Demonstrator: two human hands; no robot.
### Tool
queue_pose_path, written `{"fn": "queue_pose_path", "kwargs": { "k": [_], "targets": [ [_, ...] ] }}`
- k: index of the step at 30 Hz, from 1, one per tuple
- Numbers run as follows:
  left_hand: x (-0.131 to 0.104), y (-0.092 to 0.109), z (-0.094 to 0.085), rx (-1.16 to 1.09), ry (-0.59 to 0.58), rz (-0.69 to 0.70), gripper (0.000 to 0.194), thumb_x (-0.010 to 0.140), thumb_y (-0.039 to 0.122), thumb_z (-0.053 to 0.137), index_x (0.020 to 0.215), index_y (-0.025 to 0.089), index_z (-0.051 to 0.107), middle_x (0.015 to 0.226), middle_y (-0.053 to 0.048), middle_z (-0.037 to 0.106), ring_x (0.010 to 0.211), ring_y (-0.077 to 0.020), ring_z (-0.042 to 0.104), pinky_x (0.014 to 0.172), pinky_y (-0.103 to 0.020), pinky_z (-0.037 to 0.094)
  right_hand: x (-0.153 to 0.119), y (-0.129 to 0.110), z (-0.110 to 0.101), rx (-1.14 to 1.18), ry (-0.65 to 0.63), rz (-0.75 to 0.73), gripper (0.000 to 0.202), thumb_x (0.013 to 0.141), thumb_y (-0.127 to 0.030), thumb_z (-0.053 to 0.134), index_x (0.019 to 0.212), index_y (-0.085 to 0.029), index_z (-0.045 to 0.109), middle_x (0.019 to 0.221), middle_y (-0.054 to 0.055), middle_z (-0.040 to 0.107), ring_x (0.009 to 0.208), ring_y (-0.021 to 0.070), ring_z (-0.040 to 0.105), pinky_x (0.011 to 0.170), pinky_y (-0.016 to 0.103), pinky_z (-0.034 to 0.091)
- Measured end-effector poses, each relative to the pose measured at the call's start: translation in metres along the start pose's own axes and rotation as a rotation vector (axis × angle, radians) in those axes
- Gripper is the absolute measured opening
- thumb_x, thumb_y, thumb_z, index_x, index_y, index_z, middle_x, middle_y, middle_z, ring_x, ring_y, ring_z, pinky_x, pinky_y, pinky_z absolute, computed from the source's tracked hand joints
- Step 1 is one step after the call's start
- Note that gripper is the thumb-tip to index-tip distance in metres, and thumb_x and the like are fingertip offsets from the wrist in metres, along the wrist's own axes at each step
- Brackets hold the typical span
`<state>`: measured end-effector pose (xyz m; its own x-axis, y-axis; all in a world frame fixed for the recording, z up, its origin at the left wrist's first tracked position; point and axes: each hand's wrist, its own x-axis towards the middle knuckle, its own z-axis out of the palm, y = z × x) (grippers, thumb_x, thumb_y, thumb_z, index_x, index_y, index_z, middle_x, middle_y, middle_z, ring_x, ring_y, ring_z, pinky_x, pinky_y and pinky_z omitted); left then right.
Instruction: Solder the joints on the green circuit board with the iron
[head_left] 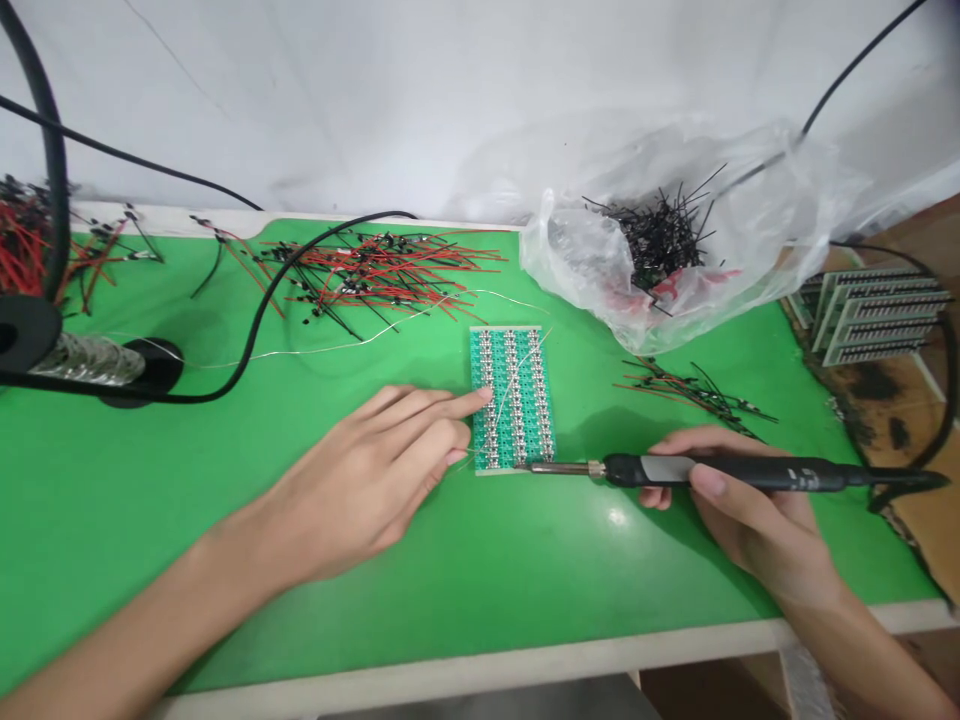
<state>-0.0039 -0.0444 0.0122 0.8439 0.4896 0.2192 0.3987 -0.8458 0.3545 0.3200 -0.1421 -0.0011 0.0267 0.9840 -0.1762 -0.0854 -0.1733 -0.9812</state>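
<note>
A green circuit board with rows of silvery solder joints lies flat on the green mat. My left hand rests at its left edge, index finger stretched onto the board. Between the thumb and curled fingers of that hand a thin solder wire appears pinched, its end poking out near the lower left of the board. My right hand is wrapped round the grey and black handle of a soldering iron. The iron's tip is at the board's lower edge; whether it touches a joint I cannot tell.
A solder spool stands at left beneath black cables. Red and black wired parts lie in a heap at the back, with a smaller bunch at right. A plastic bag holds black wires. Several boards stand upright at far right.
</note>
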Motion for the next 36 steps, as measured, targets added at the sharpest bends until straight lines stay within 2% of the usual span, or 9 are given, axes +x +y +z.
{"fn": "queue_pose_path", "kwargs": {
  "k": [14, 23, 36],
  "targets": [
    [0.0004, -0.0004, 0.0004, 0.022, 0.006, 0.006, 0.01, 0.102, 0.017, 0.043, 0.1, 0.016, 0.052, 0.141, -0.012, 0.057, 0.12, -0.0236, 0.056, 0.096, -0.039, 0.043, -0.0008, -0.002, -0.0009, -0.003, -0.029, -0.003, 0.018, 0.088, -0.032, 0.071, 0.103, -0.023, 0.079, 0.076, 0.004, 0.08, 0.067, 0.0179, 0.073, 0.064, 0.027, 0.06],
    [0.001, 0.0003, -0.0002, 0.004, 0.001, 0.002, 0.01, 0.102, 0.015, 0.043, 0.099, 0.016, 0.052, 0.145, -0.011, 0.054, 0.118, -0.0231, 0.056, 0.096, -0.039, 0.042, 0.0012, 0.0019, -0.0011, 0.043, -0.04, -0.064, 0.02, 0.091, -0.028, 0.068, 0.107, -0.022, 0.078, 0.079, 0.005, 0.08, 0.067, 0.0178, 0.074, 0.064, 0.027, 0.061],
    [0.0002, 0.0002, 0.0, 0.017, 0.01, 0.0, 0.009, 0.102, 0.016, 0.043, 0.1, 0.016, 0.052, 0.145, -0.01, 0.054, 0.12, -0.0231, 0.055, 0.096, -0.039, 0.043, 0.0003, 0.0007, -0.0009, 0.026, -0.035, -0.046, 0.019, 0.091, -0.028, 0.068, 0.106, -0.021, 0.078, 0.078, 0.005, 0.08, 0.068, 0.0173, 0.074, 0.065, 0.026, 0.06]
  ]
}}
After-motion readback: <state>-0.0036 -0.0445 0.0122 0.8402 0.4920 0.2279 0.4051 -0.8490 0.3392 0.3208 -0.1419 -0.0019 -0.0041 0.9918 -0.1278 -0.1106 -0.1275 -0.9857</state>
